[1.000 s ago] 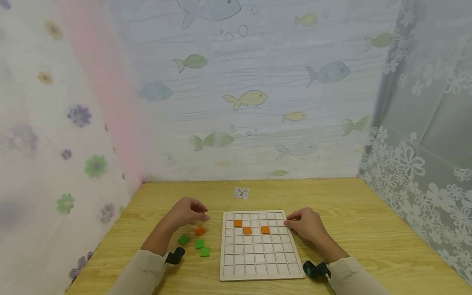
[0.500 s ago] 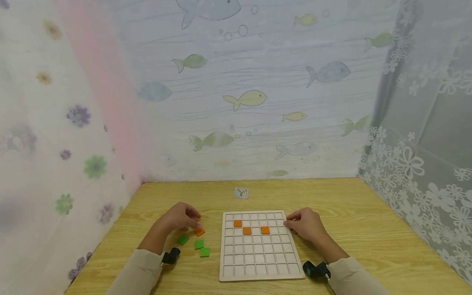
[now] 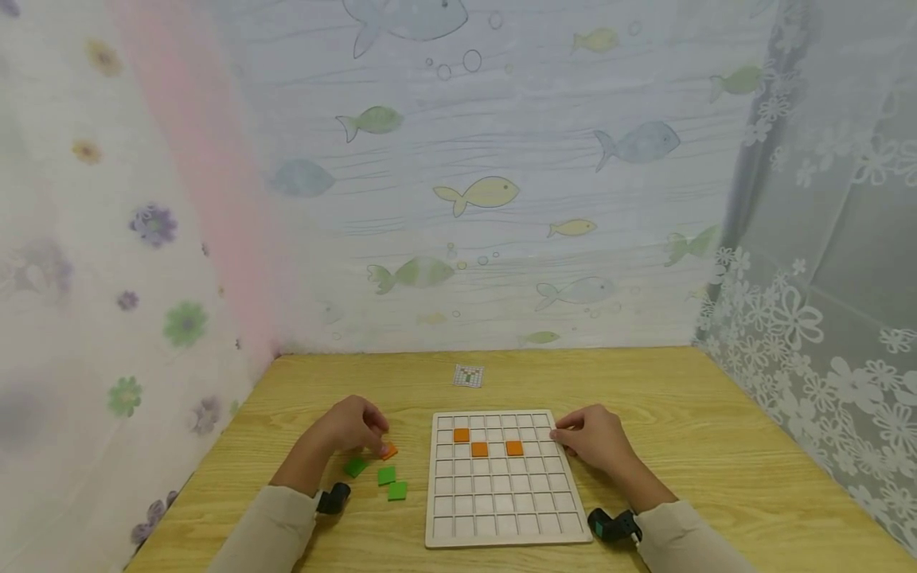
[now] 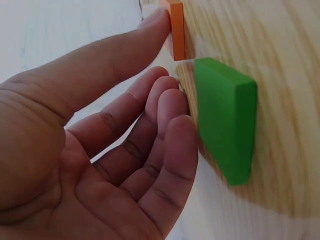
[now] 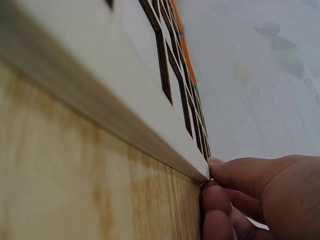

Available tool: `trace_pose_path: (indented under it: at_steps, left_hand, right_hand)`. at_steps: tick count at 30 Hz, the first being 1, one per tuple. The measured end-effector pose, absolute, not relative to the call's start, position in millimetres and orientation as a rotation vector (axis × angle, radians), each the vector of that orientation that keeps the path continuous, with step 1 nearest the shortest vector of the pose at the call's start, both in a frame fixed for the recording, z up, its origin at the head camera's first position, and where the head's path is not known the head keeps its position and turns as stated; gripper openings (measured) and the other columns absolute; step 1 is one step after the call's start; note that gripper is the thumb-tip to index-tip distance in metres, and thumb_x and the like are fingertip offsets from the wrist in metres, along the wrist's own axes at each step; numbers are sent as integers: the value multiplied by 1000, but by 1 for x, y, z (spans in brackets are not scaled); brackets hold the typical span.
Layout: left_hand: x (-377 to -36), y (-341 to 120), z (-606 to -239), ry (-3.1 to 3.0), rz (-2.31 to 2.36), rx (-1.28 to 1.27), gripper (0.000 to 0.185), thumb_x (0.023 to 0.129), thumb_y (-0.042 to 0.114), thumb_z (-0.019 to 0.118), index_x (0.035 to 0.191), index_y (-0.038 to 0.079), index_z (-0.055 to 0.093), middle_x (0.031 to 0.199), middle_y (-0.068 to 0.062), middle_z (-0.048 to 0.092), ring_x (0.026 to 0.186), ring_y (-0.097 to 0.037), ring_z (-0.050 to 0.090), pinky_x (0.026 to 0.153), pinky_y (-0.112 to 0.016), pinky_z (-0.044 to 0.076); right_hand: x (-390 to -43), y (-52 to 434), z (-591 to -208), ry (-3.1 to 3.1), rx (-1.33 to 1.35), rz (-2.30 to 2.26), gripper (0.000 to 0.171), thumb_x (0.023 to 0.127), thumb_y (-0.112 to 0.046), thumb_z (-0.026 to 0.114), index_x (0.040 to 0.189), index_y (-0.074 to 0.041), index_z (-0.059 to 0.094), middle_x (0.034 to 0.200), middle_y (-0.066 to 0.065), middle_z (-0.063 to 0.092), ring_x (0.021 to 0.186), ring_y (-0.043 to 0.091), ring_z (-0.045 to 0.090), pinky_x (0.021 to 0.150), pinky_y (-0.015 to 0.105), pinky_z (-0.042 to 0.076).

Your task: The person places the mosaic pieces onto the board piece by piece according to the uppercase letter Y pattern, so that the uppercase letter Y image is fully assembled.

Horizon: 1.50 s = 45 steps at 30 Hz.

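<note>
A white grid board (image 3: 501, 540) lies flat on the wooden table, with three orange tiles (image 3: 479, 450) in its upper rows. My left hand (image 3: 380, 446) rests left of the board, and its thumb (image 4: 125, 55) touches the edge of a loose orange tile (image 3: 389, 451) (image 4: 176, 30). The other fingers are loosely curled beside a green tile (image 4: 225, 115) and hold nothing. My right hand (image 3: 557, 435) lies on the table, its fingertips (image 5: 220, 162) against the board's upper right edge (image 5: 150, 140).
Three green tiles (image 3: 387, 476) lie near my left wrist. A small pattern card (image 3: 468, 376) sits behind the board. Curtains with fish and flower prints close off the table at the back and on both sides.
My left hand has dropped down and slightly left, onto the loose orange tile. The right hand and the board have not moved.
</note>
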State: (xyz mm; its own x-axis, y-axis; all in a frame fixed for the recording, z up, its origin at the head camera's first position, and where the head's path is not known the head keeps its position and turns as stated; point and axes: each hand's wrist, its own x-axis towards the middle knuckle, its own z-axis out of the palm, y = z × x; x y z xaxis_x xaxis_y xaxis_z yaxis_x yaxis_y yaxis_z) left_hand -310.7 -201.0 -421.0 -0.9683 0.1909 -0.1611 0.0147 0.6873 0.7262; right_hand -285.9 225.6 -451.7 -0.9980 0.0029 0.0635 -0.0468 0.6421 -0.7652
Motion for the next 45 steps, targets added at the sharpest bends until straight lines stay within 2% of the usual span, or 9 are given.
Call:
trace_pose_path:
  at_steps: [10,15,18,22,27,40,45]
  left_hand:
    - [-304,-195,-417,2693,1101,187,17,81,-2,85,94,5,75,87,-8,69,72,-22,65,62,-36,56]
    - [-305,-194,-419,2718,1059,207,12,82,-1,84,88,7,78,88,-5,72,73,-20,66,63,-36,57]
    - [-304,-191,-418,2734,1004,213,7,84,6,84,82,10,79,81,-4,73,68,-19,65,61,-34,55]
    - [-302,-186,-415,2781,908,236,11,81,14,89,76,12,79,75,-1,72,64,-18,62,60,-32,52]
    - [-301,-181,-415,2826,875,241,19,74,6,93,83,9,77,82,-3,70,69,-20,64,62,-33,55]
    - [-299,-179,-412,2816,907,234,22,74,1,91,87,8,74,85,-5,68,73,-21,62,61,-34,54]
    - [-298,-179,-411,2858,860,247,21,75,3,91,87,9,75,85,-3,70,76,-19,63,64,-35,55]
  right_hand:
    - [-287,225,-451,-2793,38,1299,15,92,-17,80,103,-7,82,75,1,73,61,16,66,56,32,54]
    - [-288,225,-453,-2782,34,1317,14,91,-16,80,103,-8,81,76,0,74,62,15,67,57,31,55]
    - [-287,225,-454,-2780,45,1319,15,91,-16,80,103,-7,81,77,0,74,62,15,67,57,32,55]
    - [-287,226,-453,-2784,44,1314,15,92,-16,80,103,-7,81,78,0,75,62,15,67,57,31,55]
    - [-289,225,-453,-2785,41,1310,14,91,-16,80,102,-7,81,77,0,74,61,16,67,56,31,55]
    - [-290,225,-454,-2782,40,1324,13,91,-16,80,102,-8,81,78,0,74,62,16,67,57,31,55]
    - [-291,225,-455,-2780,41,1316,12,91,-16,80,100,-9,82,75,0,74,61,15,67,57,31,54]
